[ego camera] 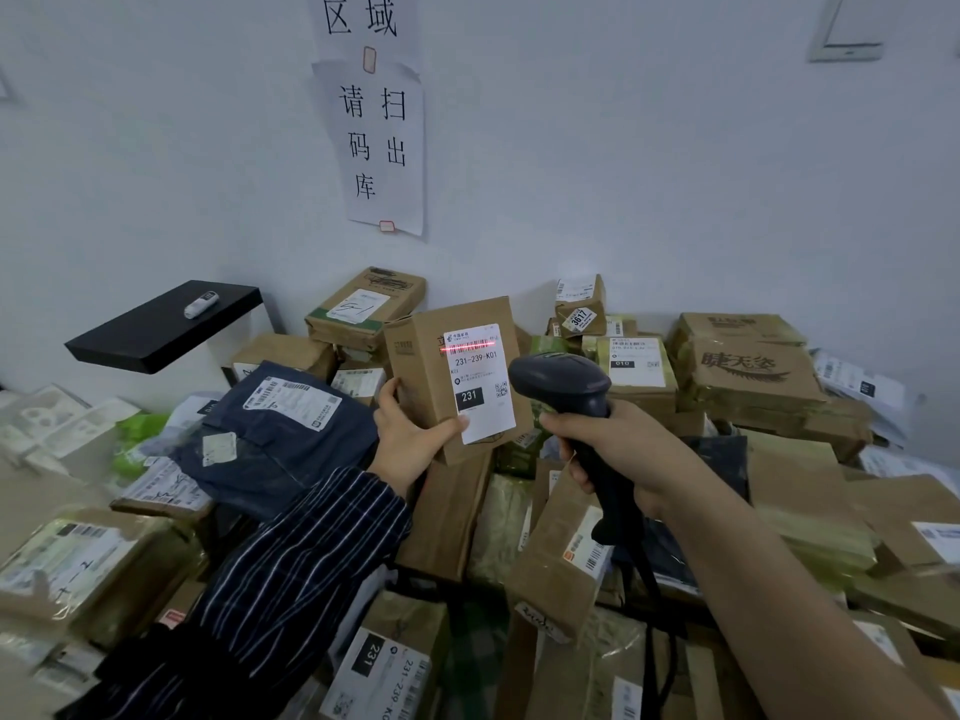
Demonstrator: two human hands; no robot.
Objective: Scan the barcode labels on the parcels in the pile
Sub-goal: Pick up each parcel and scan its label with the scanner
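My left hand [410, 433] grips a small brown cardboard parcel [421, 376] from below, holding it upright above the pile. Its white shipping label [480, 381] faces me, and a red scan line crosses the barcode [470, 347] at the label's top. My right hand [613, 449] holds a black handheld barcode scanner [561, 381] by its handle, the scanner's head aimed at the label from the right, a short gap away. A dark cable hangs down from the scanner's handle.
A deep pile of cardboard boxes [753, 376] and a dark blue bag parcel [280, 433] fills the floor against the white wall. A black shelf [156, 330] with a small white device sticks out at the left. Paper signs [379, 142] hang on the wall.
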